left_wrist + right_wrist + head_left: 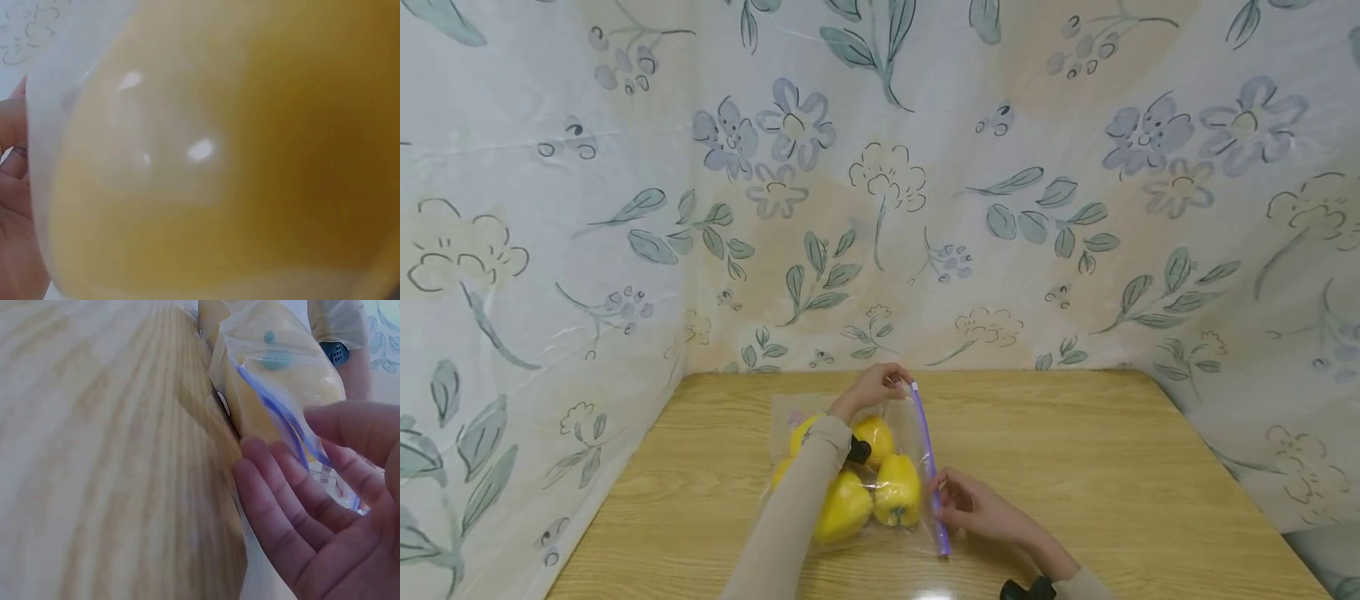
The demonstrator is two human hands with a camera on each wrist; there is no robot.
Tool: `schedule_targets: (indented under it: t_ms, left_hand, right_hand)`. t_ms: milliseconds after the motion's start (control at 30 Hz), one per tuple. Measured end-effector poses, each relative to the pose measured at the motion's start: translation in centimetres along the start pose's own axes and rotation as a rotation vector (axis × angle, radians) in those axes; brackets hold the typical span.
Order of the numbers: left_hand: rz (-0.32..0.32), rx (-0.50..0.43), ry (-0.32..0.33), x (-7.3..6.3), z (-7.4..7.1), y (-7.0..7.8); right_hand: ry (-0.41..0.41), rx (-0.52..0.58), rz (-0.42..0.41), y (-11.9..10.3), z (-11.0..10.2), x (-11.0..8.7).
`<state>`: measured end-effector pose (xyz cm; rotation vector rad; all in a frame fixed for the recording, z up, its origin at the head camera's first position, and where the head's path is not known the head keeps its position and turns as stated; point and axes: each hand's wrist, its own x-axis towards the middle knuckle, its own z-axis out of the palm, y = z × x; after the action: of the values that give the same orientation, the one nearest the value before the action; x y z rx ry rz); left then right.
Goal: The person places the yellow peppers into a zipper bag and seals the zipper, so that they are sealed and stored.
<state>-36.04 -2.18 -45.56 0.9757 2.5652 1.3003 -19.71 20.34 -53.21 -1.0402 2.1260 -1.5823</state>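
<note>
A clear zip bag [880, 542] lies on the table with several yellow bell peppers [897, 492] inside; one shows its green stem end. Its purple zip strip [927, 442] runs down the right side. My left hand [880, 387] reaches across the bag and pinches the far corner, beside the white end of the strip. Lower down, the thumb and fingers of my right hand [973, 508] pinch the strip near its close end. In the right wrist view the purple strip [275, 403] passes between thumb and fingers. Blurred yellow pepper [300, 156] fills most of the left wrist view.
The wood-grain table [1097, 450] extends on both sides of the bag. Floral cloth [880, 208] stands behind it and along both sides. Black wrist cameras [859, 451] sit on both wrists, the left one over the bag.
</note>
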Motion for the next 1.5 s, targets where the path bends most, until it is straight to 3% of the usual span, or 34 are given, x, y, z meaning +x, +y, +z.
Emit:
schedule_targets:
  t_ms: [400, 1133, 1500]
  left_hand:
    - [0.0, -0.028, 0.009, -0.1, 0.3, 0.1]
    - [-0.006, -0.001, 0.03, -0.4, 0.5, 0.0]
    - [-0.021, -0.007, 0.022, -0.4, 0.6, -0.1]
  right_hand:
    - [0.129, -0.008, 0.063, -0.6, -0.7, 1.4]
    - [0.25, -0.082, 0.032, -0.6, -1.6, 4.3]
    - [0.344, -0.101, 0.103, -3.7, -1.9, 5.6]
